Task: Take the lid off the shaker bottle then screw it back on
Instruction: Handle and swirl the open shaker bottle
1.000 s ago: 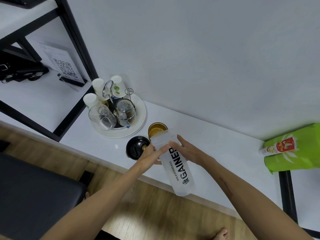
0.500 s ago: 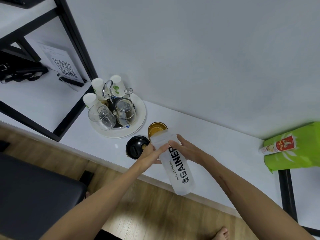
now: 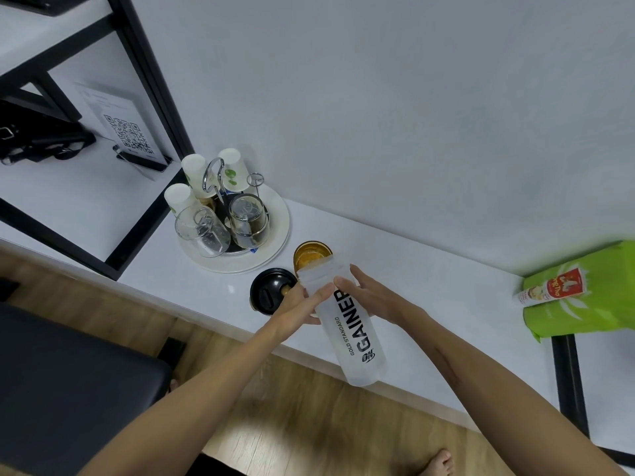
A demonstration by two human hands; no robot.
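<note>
The shaker bottle [image 3: 357, 334] is translucent white with black "GAINER" lettering. It is tilted over the front edge of the white counter, its open mouth pointing toward the wall, with no lid on it. My left hand [image 3: 298, 304] grips its upper part from the left, thumb across the front. My right hand [image 3: 369, 294] grips the same part from the right. The black lid [image 3: 269, 291] lies on the counter just left of the bottle's mouth, beside my left hand's fingers.
An amber glass [image 3: 311, 253] stands right behind the bottle's mouth. A white plate [image 3: 275, 247] with upturned glasses and paper cups sits at back left. A green bag [image 3: 584, 304] lies at the right. A black shelf frame [image 3: 147, 73] rises at left.
</note>
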